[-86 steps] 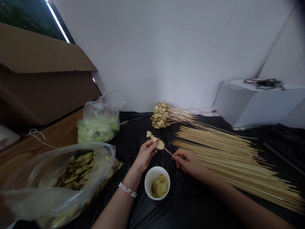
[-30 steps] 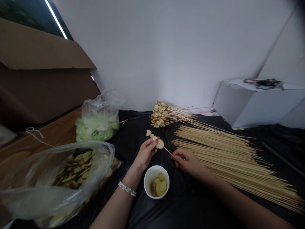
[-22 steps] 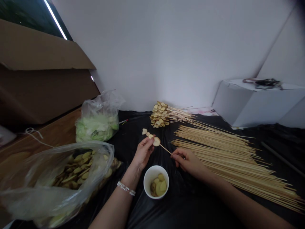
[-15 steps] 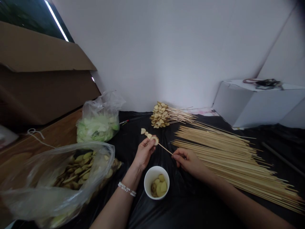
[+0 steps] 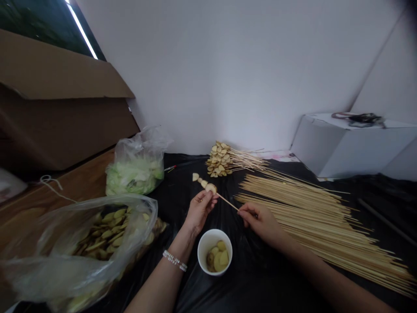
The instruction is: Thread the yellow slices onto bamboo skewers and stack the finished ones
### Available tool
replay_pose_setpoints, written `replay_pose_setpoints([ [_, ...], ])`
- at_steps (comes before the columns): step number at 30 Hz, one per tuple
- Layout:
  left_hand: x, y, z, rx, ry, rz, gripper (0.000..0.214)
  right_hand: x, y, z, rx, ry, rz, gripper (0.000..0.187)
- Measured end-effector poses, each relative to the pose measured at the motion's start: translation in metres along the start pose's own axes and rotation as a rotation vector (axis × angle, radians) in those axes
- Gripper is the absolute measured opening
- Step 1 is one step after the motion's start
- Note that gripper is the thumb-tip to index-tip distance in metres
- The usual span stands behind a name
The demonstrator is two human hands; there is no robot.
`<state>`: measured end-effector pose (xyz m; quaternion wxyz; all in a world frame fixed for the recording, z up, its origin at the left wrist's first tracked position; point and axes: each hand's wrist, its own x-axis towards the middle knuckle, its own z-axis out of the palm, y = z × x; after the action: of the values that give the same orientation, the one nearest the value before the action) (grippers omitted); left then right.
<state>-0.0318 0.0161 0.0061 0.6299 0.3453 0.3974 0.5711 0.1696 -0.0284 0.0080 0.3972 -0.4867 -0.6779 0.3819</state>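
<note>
Between my two hands a thin wooden skewer (image 5: 227,201) slants down to the right, with several pale slices threaded toward its far left end. My left hand (image 5: 199,210) is closed, pinching a potato slice (image 5: 211,188) on the skewer between thumb and fingers. At the skewer's lower right end, my right hand (image 5: 257,218) grips the bare stick with its fingertips. Just below the hands stands a white cup (image 5: 201,248) holding several potato slices (image 5: 221,258).
An open plastic bag (image 5: 58,243) of slices lies at left, behind it a bag of pale green vegetable (image 5: 135,174). Filled skewers (image 5: 220,158) are stacked at the back. Many bare skewers (image 5: 312,221) spread at right. A cardboard box (image 5: 61,126) and a white box (image 5: 345,145) flank the table.
The slice under my left thumb has turned slightly and sits a little farther up the skewer. Both hands otherwise keep nearly the same place, and the view has shifted slightly.
</note>
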Motion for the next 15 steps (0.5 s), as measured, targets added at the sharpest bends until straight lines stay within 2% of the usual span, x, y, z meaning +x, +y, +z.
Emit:
replay_pose_setpoints([
  [5,0.003,-0.009,-0.004,0.112,-0.038,-0.028,0.038,0.008,-0.003,-0.022,0.111,0.171,0.072,0.033],
  [8,0.005,-0.012,-0.006,0.145,-0.071,-0.015,0.038,0.015,-0.003,-0.043,0.203,0.245,0.139,0.041],
  [12,0.007,-0.014,-0.008,0.133,-0.077,-0.022,0.036,0.018,0.000,-0.073,0.253,0.362,0.141,0.049],
  [15,0.009,-0.014,-0.009,0.135,-0.086,-0.022,0.036,0.019,0.005,-0.091,0.233,0.382,0.156,0.051],
])
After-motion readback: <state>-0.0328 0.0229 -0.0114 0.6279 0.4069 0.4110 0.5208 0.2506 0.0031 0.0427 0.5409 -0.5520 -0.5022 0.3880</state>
